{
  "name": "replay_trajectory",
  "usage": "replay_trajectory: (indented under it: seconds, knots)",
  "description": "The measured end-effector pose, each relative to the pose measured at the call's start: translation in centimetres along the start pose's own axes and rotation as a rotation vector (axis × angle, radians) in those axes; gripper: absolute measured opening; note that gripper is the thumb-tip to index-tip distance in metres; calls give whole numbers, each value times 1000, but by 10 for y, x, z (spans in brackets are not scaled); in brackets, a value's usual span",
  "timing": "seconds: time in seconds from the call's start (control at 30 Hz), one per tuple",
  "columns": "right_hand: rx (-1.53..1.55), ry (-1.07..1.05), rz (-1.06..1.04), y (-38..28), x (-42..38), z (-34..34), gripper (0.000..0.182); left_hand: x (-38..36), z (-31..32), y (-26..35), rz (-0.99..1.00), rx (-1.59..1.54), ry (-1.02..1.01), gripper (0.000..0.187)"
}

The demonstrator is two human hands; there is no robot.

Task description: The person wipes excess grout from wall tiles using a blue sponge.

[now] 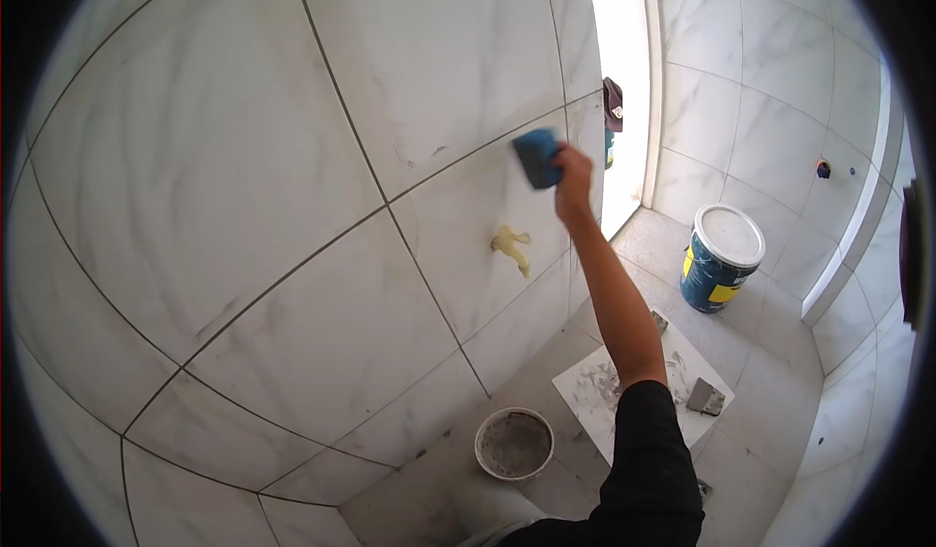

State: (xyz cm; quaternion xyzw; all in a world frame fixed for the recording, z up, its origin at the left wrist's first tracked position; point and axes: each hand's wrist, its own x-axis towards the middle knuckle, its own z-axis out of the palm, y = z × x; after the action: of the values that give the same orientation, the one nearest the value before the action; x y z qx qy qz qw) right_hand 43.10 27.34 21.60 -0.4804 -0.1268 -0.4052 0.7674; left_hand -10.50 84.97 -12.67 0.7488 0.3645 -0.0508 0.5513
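My right hand (pixel 573 178) is closed on a blue flat-edged tool (pixel 537 158), a spreader or sponge by its look and slightly blurred. The tool is at the marble-patterned wall tiles (pixel 468 147), just below a joint; whether it touches them I cannot tell. Below and left of the hand, a yellowish strip (pixel 511 247) sticks out from the wall. My right arm, in a black sleeve, reaches up from the bottom of the view. My left hand does not show.
A bucket of grey material (pixel 514 444) stands on the floor by the wall. Right of it lies a smeared white board (pixel 577 388) with a scraper (pixel 705 398). A lidded blue bucket (pixel 717 276) stands near the bright doorway (pixel 624 40).
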Motion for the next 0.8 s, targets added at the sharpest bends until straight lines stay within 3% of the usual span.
replay_trajectory:
  seconds: [0.03, 0.07, 0.13, 0.23, 0.3, 0.33, 0.43, 0.53, 0.6, 0.67, 0.7, 0.8]
  knots:
    - [318, 94, 43, 14, 25, -25, 24, -2, -1, 2, -3, -10, 3, 37]
    - [350, 133, 164, -18, 26, -23, 29, -5, -4, 3, -6, -20, 11, 37]
    - [287, 181, 214, -36, 42, -41, 43, -7, -8, 7, -7, -49, 28, 37]
    - [140, 281, 196, -6, 82, -54, 57, -5, 3, 15, -4, -113, 40, 36]
    - [-373, 421, -29, 21, 101, -56, 61, -6, 5, 18, -10, -141, 44, 36]
    - [-374, 420, -27, 25, 104, -56, 61, -8, 6, 18, -15, -154, 47, 35]
    - [-927, 430, -299, 36, 95, -18, 49, -12, 6, 21, -27, -197, 60, 35]
    - [-720, 127, -235, -2, 34, 18, 29, -14, 2, 24, -38, -230, 64, 34]
    - [-635, 187, -111, -14, 34, 1, 25, -21, -4, 20, -60, -245, 68, 34]
    - [-676, 453, -207, -26, 63, -12, 35, -41, -16, 9, -97, -252, 81, 34]
    - [-589, 497, -142, -35, 71, -9, 40, -47, -18, 6, -105, -264, 88, 34]
    - [-693, 388, -152, 25, 99, -14, 44, -60, -25, 5, -109, -311, 119, 33]
